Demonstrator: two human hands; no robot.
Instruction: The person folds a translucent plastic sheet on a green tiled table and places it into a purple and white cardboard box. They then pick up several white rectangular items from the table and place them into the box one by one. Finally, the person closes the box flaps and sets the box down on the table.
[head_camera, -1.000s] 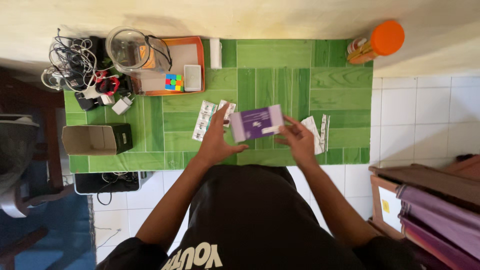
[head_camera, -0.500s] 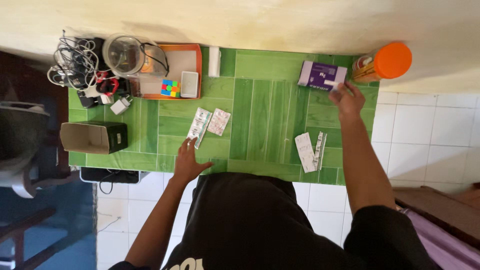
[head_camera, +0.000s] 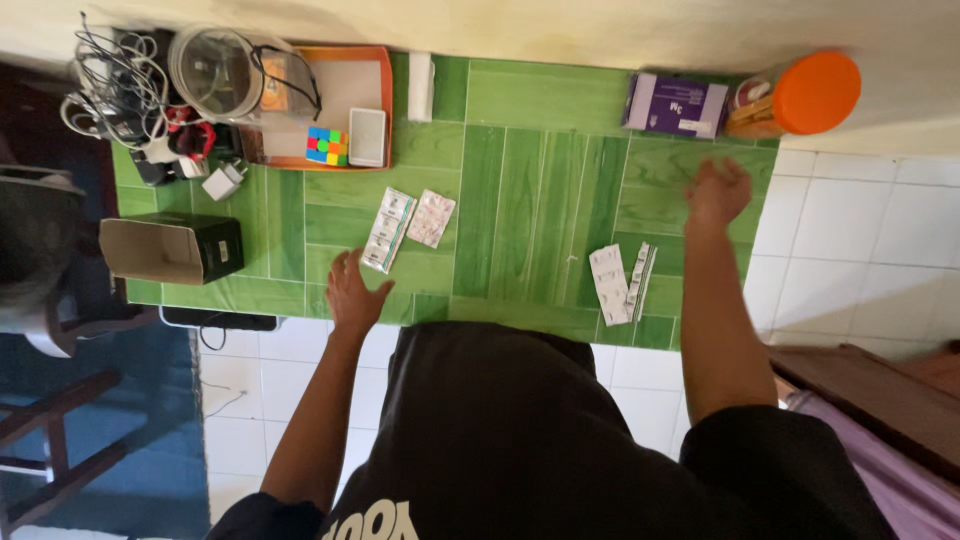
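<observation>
Right hand (head_camera: 718, 190) hovers spread near the purple box (head_camera: 676, 105); left hand (head_camera: 351, 290) lies flat beside blister strips (head_camera: 388, 230); orange tray (head_camera: 378, 60) holds a cube (head_camera: 322, 146).

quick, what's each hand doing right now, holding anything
Left hand: open, flat on the green table, holding nothing, beside the pill strips.
Right hand: open, empty, above the table below the purple box.

I wear a black short-sleeved shirt (head_camera: 510, 430) with pale block lettering on the front; my forearms are bare
</observation>
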